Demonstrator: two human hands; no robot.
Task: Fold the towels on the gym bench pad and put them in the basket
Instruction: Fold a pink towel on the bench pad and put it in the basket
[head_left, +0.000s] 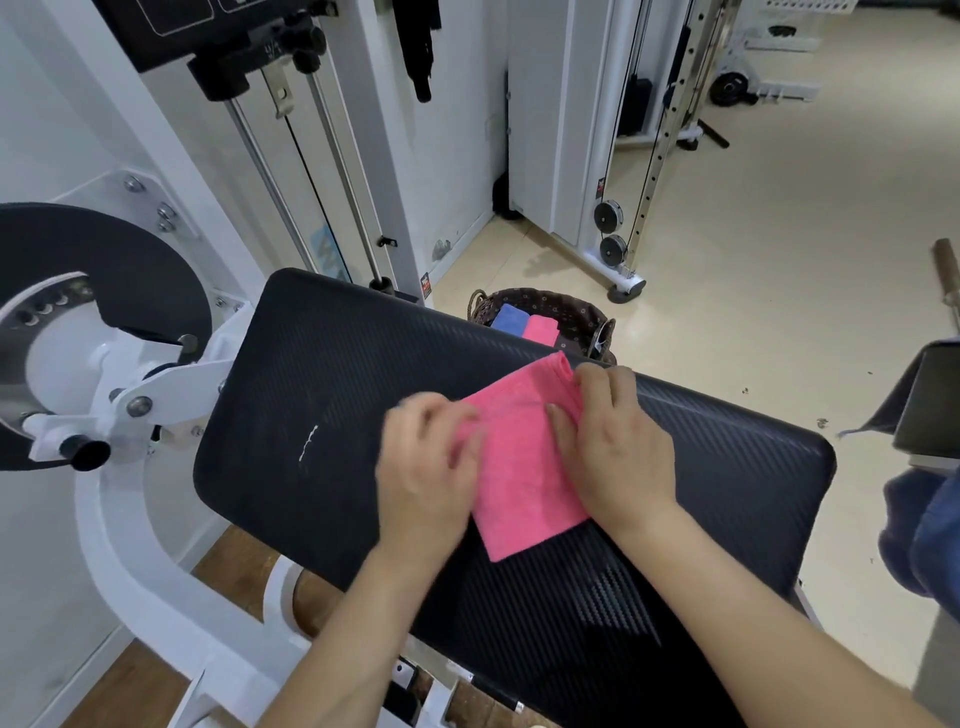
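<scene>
Pink towel (519, 467) is laid mid-counter (311, 389), folded narrow. Its 1 o'clock corner is pinched by the right hand (618, 447); the left hand's (426, 467) grip is lost in blur. Edges should be squared and flattened before the basket (582, 312) at 12 o'clock is reached.

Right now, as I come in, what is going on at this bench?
A person is folding a pink towel on the black bench pad. The left hand, blurred, lies on the towel's left edge. The right hand seems to pinch its far right corner, where the cloth bunches up. The basket on the floor behind the pad holds a blue towel and a second pink towel, both folded.
</scene>
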